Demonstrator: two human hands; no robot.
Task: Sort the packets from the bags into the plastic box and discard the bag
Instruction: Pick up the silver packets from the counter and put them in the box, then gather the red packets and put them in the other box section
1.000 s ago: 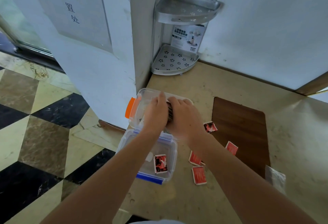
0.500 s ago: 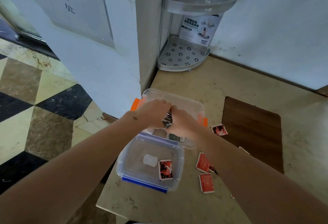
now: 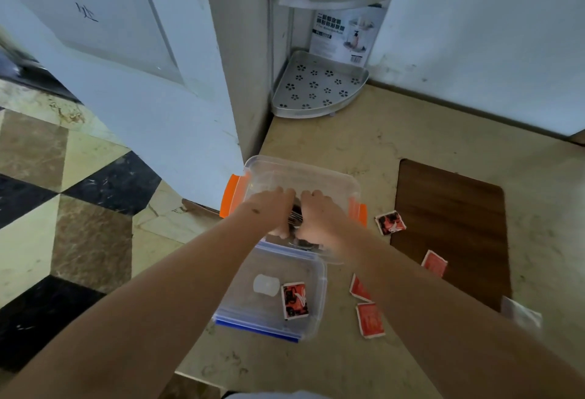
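Both hands are down inside a clear plastic box (image 3: 300, 167) with orange clasps, near the left edge of the beige counter. My left hand (image 3: 271, 208) and my right hand (image 3: 320, 219) press together on a dark stack of packets (image 3: 296, 219), mostly hidden between them. Just in front lies a clear blue-edged lid or tray (image 3: 253, 322) with one red-and-black packet (image 3: 294, 300) and a small white piece (image 3: 266, 284) on it. Loose red packets lie on the counter (image 3: 390, 223) (image 3: 434, 263) (image 3: 370, 319). A crumpled clear bag (image 3: 520, 316) shows at the right, partly behind my right forearm.
A dark wooden board (image 3: 449, 224) lies to the right of the box. A metal corner shelf (image 3: 319, 85) stands in the back corner against the wall. The counter drops off on the left to a checkered tile floor (image 3: 79, 208).
Both hands have sunk lower into the orange-clasped box with the stack still held between them. The view has shifted, so the counter appears nearer.
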